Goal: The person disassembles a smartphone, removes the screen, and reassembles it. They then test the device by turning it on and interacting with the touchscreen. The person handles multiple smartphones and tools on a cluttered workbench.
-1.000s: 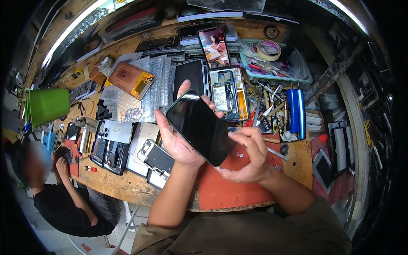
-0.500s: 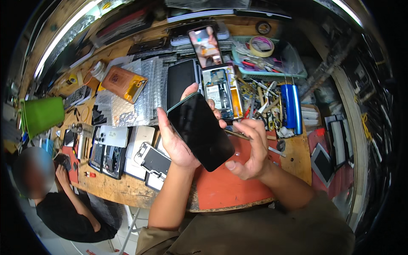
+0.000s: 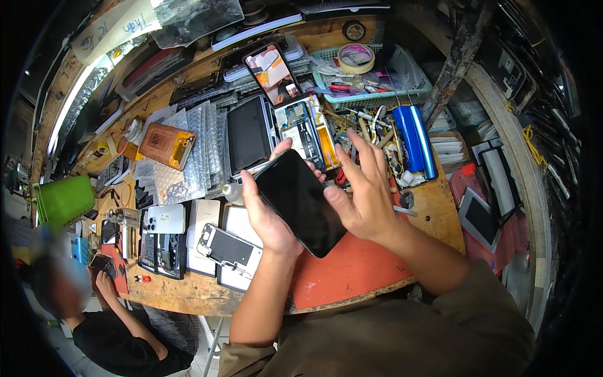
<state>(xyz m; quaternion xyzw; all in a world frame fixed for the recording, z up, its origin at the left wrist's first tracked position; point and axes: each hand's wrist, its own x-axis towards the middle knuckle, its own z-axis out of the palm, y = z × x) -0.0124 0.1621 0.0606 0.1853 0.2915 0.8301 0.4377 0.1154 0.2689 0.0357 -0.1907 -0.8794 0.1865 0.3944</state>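
A dark smartphone (image 3: 300, 204) with a black, unlit screen lies tilted in my left hand (image 3: 274, 226). My left thumb runs along its left side, and fingertips show past its far right edge. My right hand (image 3: 367, 198) hovers at the phone's right side with fingers spread and nothing held; its thumb overlaps the screen's edge, and I cannot tell if it touches. Below both hands lies an orange-red mat (image 3: 352, 273). Beyond the phone sits an opened phone (image 3: 295, 129) with its circuit board and battery bare. Behind that, another phone (image 3: 274, 70) stands propped with its screen lit.
Left on the bench are phone parts, a loose screen assembly (image 3: 231, 246) and bubble wrap (image 3: 188, 164). Tools (image 3: 377, 125), blue cylinders (image 3: 414, 141) and a green basket (image 3: 418, 94) holding tape (image 3: 356, 58) stand at right. A co-worker (image 3: 119, 336) sits lower left, handling a phone (image 3: 102, 266).
My right hand has risen and its fingers have straightened from a curl; the thin tool by its fingers no longer shows there. The left hand keeps the phone. The whole view has shifted.
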